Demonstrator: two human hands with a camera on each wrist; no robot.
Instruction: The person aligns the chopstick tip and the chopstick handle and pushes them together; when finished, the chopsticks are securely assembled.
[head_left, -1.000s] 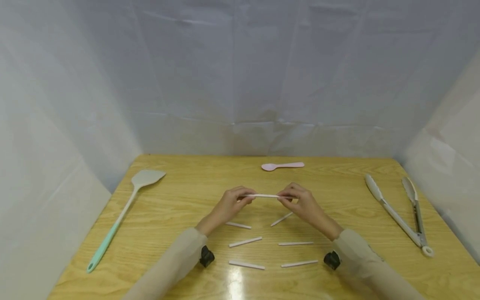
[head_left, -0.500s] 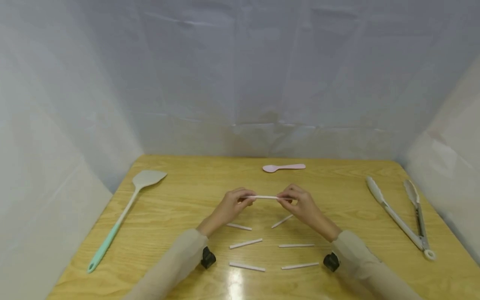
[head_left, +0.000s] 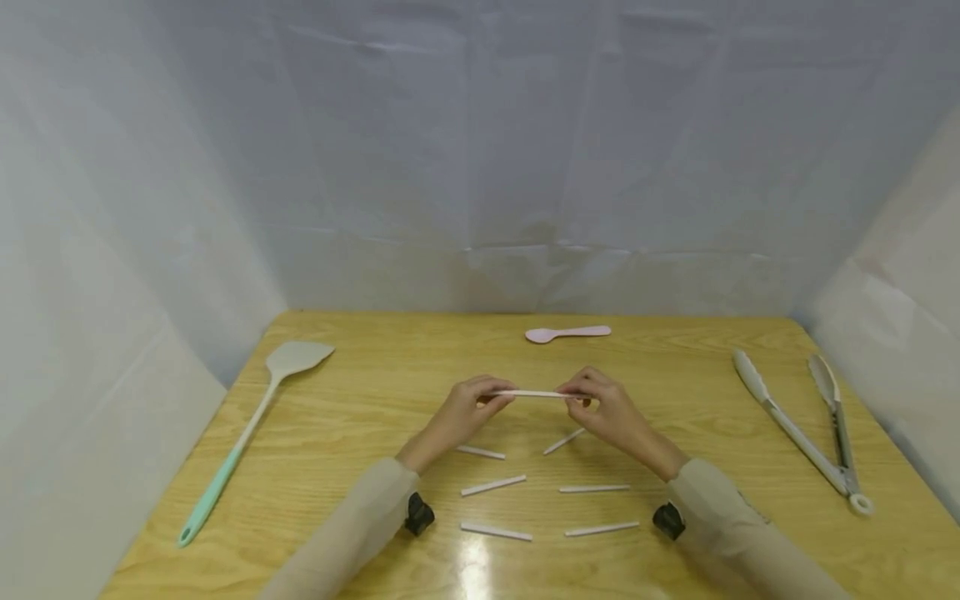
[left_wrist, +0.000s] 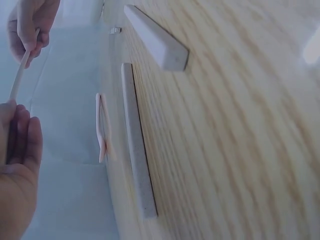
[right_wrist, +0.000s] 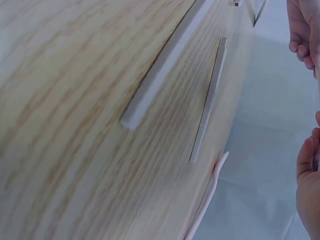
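A thin white stick (head_left: 536, 393) is held level above the table, stretched between both hands. My left hand (head_left: 465, 408) pinches its left end between thumb and fingers, and my right hand (head_left: 609, 410) pinches the right end. The ends themselves are hidden by the fingers. In the left wrist view the same stick (left_wrist: 20, 77) spans from the near left hand (left_wrist: 17, 175) to the right hand. Below, several similar white sticks lie on the wood in two loose columns, among them a front left stick (head_left: 497, 532) and a front right stick (head_left: 602, 529).
The wooden table (head_left: 375, 383) carries a pink spoon (head_left: 567, 334) near the back edge. On the left lies a spatula (head_left: 243, 425) with a mint-green handle. Spread metal tongs (head_left: 802, 442) lie on the right. Pale sheeting (head_left: 450, 167) surrounds the back and sides.
My right fingers have shifted slightly to the right along the stick, so a little more of it shows between the hands. Otherwise both hands stay in place.
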